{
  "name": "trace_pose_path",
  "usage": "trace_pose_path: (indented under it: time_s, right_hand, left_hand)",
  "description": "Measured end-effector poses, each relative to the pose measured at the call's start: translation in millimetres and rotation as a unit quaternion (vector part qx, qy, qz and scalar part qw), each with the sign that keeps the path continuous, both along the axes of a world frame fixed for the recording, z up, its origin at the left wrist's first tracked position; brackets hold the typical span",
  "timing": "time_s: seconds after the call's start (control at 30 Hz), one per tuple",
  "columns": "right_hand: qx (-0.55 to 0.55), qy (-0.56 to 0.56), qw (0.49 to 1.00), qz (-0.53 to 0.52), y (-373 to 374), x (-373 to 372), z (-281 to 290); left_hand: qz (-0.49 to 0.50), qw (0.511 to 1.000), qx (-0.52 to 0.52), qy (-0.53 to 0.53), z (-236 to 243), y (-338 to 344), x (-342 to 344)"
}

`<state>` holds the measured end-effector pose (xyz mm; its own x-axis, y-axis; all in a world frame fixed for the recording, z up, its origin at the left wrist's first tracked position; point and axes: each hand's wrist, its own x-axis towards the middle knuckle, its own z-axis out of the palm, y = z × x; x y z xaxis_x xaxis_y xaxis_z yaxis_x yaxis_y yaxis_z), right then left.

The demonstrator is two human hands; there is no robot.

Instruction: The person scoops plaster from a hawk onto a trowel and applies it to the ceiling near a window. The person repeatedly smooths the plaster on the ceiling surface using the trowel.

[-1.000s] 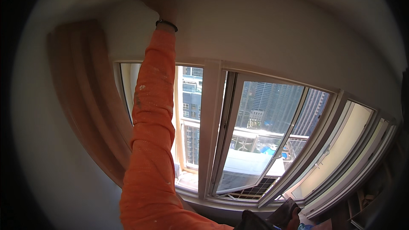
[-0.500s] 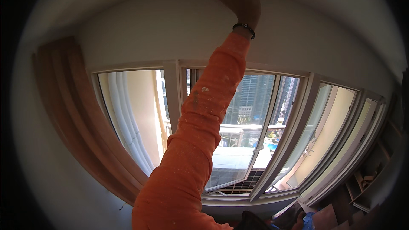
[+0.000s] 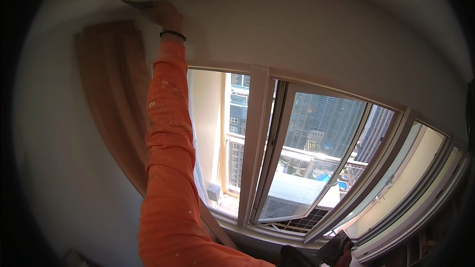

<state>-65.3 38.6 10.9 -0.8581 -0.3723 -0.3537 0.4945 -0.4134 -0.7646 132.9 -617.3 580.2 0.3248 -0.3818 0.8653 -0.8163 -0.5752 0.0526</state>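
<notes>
My right hand [image 3: 162, 16], in an orange sleeve with pale spatters, is raised at the upper left, closed on a flat, pointed-looking scraper blade [image 3: 134, 3]. The blade is by the junction of the white wall and ceiling, above a brown curtain [image 3: 109, 94]; I cannot tell whether it touches. Low at the right, my left hand [image 3: 346, 253] is closed on a dark flat board [image 3: 330, 247], partly cut off by the frame.
White-framed windows [image 3: 260, 148] span the middle and right, one sash [image 3: 309, 118] open, with railings and tall buildings [image 3: 321, 128] outside. Dim wooden shelving [image 3: 425, 242] is at the lower right. A plain white wall [image 3: 59, 143] lies to the left.
My right hand swung rightward half a second ago and is now back at the left, a little farther left and lower than at first. The window has shifted in view.
</notes>
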Motion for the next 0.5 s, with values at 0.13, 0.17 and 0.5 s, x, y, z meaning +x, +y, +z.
trace_pose_path:
  time_s: [0.13,0.17,0.5]
  right_hand:
    - [-0.004,0.002,1.0,0.028,-34,1,3]
    - [-0.007,0.004,0.999,0.035,-41,2,3]
    - [-0.024,0.006,1.0,-0.01,-26,26,-2]
  left_hand:
    - [-0.044,0.994,-0.087,0.051,28,-57,79]
    - [-0.055,0.993,-0.088,0.051,43,-75,98]
    - [0.101,0.987,-0.018,-0.12,44,-31,-18]
